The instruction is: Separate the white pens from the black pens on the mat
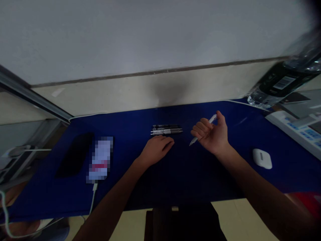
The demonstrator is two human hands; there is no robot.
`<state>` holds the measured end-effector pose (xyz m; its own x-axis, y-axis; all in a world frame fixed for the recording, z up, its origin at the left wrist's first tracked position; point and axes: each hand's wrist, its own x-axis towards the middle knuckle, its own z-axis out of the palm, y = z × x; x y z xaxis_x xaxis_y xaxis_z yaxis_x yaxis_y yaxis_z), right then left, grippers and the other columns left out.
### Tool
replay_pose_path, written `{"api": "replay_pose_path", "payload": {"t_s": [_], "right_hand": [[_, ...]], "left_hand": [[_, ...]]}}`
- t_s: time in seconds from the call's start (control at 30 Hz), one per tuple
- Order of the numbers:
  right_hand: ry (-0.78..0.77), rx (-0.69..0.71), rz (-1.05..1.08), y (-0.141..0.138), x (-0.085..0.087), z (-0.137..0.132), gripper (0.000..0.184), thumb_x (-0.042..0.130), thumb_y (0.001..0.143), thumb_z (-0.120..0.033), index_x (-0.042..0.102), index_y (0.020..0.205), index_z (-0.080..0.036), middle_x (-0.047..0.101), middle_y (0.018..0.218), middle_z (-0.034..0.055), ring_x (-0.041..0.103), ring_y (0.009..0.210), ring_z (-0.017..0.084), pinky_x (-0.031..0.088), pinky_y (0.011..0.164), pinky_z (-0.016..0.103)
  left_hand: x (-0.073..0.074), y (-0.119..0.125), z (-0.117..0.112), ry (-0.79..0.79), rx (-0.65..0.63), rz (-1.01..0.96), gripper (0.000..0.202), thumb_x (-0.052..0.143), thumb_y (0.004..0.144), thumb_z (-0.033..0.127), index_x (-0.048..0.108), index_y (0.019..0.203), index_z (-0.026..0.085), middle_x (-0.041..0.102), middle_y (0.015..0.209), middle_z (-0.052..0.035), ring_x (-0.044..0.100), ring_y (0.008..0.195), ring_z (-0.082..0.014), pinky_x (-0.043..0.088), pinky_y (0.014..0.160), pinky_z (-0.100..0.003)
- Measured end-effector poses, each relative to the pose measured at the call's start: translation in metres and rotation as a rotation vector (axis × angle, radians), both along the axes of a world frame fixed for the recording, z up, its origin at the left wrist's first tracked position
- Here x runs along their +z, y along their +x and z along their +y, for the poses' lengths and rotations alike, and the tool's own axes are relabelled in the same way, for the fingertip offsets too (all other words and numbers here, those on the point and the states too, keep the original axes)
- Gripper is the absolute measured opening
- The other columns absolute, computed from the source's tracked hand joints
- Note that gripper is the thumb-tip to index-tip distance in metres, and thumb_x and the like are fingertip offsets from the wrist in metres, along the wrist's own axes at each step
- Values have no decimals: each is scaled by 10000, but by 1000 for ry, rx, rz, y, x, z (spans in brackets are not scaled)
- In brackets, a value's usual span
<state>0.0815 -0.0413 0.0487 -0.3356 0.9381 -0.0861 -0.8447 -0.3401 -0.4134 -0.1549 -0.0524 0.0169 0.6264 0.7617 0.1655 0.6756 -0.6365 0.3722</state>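
A white and grey pen [212,118] is gripped in my right hand [212,132], whose fingers curl around it with the palm turned up. Its tip points down and to the left, above the blue tabletop [180,174]. My left hand [156,149] rests palm down on the table, fingers lying fairly flat and holding nothing visible. Just beyond those fingertips, several pens [167,130] lie side by side, dark ones at the back and paler ones in front. Whether the left fingertips touch the nearest pen I cannot tell.
At left lie a dark flat object [75,154] and a phone [101,159] with a white cable [92,201]. A white earbud case [262,158] sits at right. Behind it are a power strip [296,125] and a large bottle [278,82]. A wall [125,92] borders the far edge.
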Motion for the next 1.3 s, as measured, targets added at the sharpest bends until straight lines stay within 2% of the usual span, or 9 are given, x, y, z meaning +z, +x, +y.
{"api": "replay_pose_path", "payload": {"t_s": [0.23, 0.43, 0.9, 1.1, 1.3], "right_hand": [[-1, 14, -28, 0, -1, 0, 570, 517, 798, -576, 154, 527, -231, 198, 441, -58, 175, 435, 101, 217, 443, 283], [-11, -25, -2, -1, 1, 0, 597, 479, 831, -624, 140, 539, -229, 195, 447, -58, 165, 437, 101, 229, 442, 279], [8, 14, -53, 0, 2, -1, 596, 502, 814, -623, 169, 516, -228, 193, 443, -57, 188, 430, 101, 222, 448, 289], [47, 57, -89, -1, 2, -2, 554, 489, 807, -575, 178, 506, -229, 211, 437, -50, 203, 421, 99, 214, 459, 293], [22, 48, -96, -1, 3, -1, 583, 479, 812, -629, 191, 500, -230, 238, 435, -48, 223, 419, 100, 222, 458, 294]], "left_hand": [[-1, 0, 0, 0, 3, -5, 228, 413, 1012, 327, 613, 1075, 239, 698, 958, 1, 638, 858, -172, 476, 802, -324], [0, 0, 0, -1, 7, -1, 226, 414, 1011, 317, 617, 1072, 239, 698, 972, -2, 639, 867, -168, 477, 794, -316], [1, 0, 0, 1, 12, -6, 250, 400, 1015, 329, 622, 1077, 232, 698, 973, -13, 643, 879, -172, 484, 807, -321], [1, 1, 0, -4, 10, 13, 233, 411, 1011, 319, 620, 1067, 233, 696, 955, -7, 639, 874, -175, 475, 808, -320], [2, 1, 0, 2, 9, 4, 233, 409, 1012, 315, 620, 1066, 233, 697, 953, -7, 639, 863, -172, 477, 799, -315]]}}
